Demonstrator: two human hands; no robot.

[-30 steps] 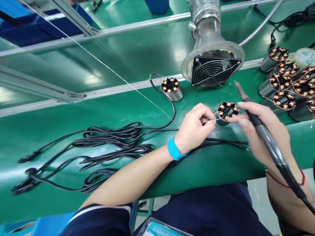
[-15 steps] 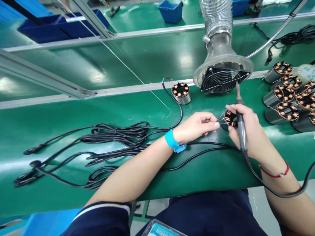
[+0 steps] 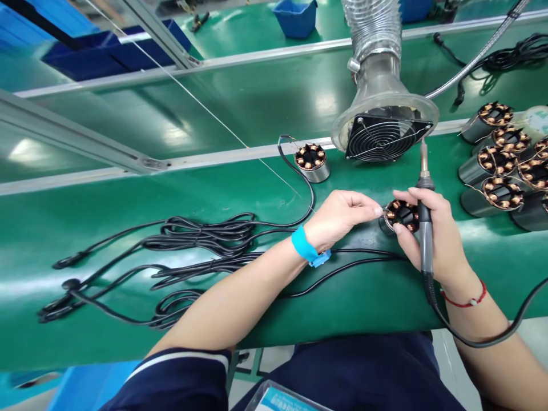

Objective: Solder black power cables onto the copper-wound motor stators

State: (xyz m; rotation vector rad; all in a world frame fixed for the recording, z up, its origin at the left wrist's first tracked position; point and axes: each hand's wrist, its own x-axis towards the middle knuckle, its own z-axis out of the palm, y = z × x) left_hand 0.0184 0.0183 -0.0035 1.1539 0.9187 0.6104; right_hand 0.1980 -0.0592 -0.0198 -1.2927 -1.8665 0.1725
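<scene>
A motor stator [image 3: 401,216], a short metal cylinder with copper windings and a black core, stands on the bench between my hands. At its left rim my left hand [image 3: 340,214] pinches a thin wire, mostly hidden by thumb and forefinger. My right hand [image 3: 443,237] holds a soldering iron [image 3: 425,242] upright against the palm, its tip pointing away from me. The thumb and fingers of that same hand also reach around the stator's right side. The iron's black cord runs down over my right forearm.
A fume extractor hood [image 3: 385,123] with a fan grille hangs just beyond my hands. Several more stators [image 3: 499,194] stand at right. Another stator [image 3: 311,162] with a cable by it sits farther back. Coiled black power cords [image 3: 201,234] lie at left.
My right hand and the soldering iron have shifted slightly right, showing more of the stator. My left fingertips have come up to its rim; the coloured wire ends seen before are now hidden.
</scene>
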